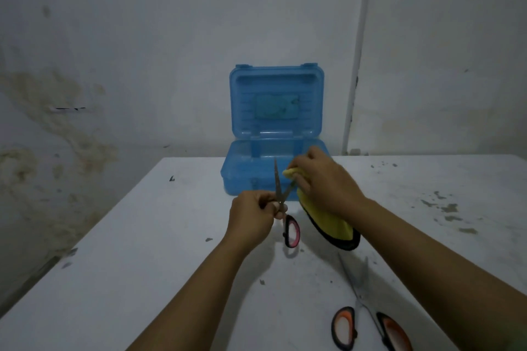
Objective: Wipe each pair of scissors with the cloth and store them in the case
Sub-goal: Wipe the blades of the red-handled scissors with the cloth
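Bench (142,251), white and speckled, bearing an open blue translucent plastic case (276,111) at its far edge. Near the case, left hand (251,218) grips pink-handled steel scissors (285,208), blades apart, pointing far; right hand (322,182) pinches yellow cloth (328,219) on the right blade. Orange-handled scissors (370,319) lie near right, clear of the case.
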